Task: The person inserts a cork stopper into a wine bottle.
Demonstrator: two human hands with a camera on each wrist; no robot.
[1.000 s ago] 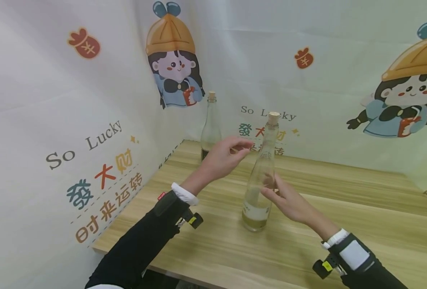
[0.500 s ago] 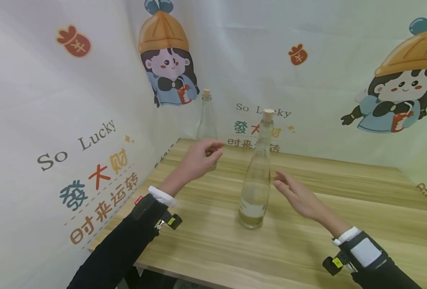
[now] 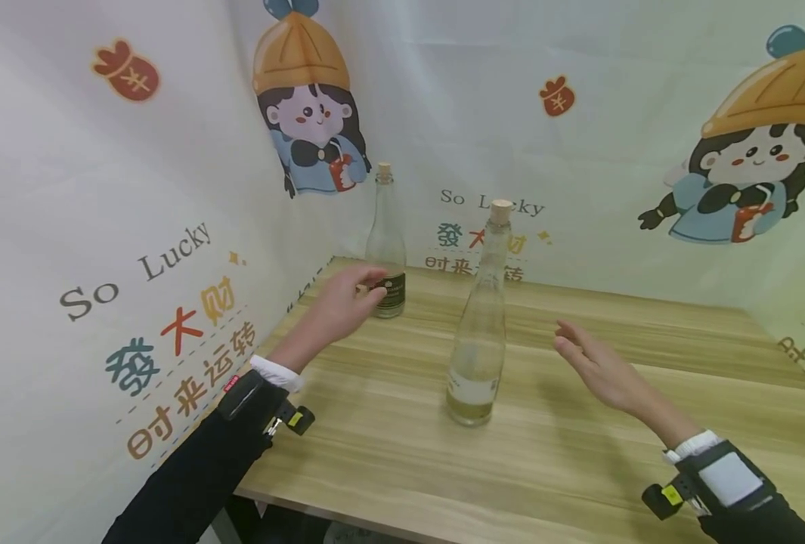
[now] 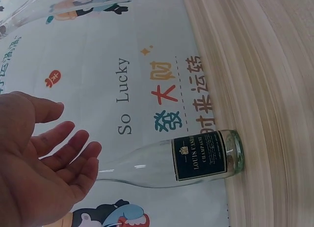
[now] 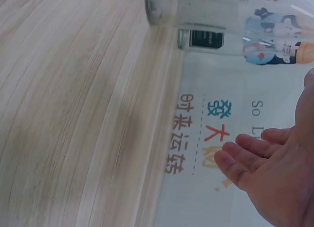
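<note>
A clear glass bottle (image 3: 478, 325) with a cork (image 3: 500, 212) in its neck stands upright near the middle of the table. Its pale label sits low on the glass. Farther back on the left is a second corked bottle (image 3: 386, 234), whose black label reads champagne in the left wrist view. My left hand (image 3: 337, 306) is in the air in front of that bottle, overlapping its label edge in the head view, fingers loosely bent and holding nothing. To the right of the nearer bottle, my right hand (image 3: 599, 370) hovers apart from it with relaxed fingers.
The wood-grain table (image 3: 388, 453) meets a printed cloth backdrop (image 3: 620, 166) at the back and left. Its front edge shows at the lower left, with dark items below. A camera is strapped to each wrist.
My right hand has let go of the nearer bottle and drawn back to the right. My left hand has moved left, away from that bottle. The head view has shifted slightly.
</note>
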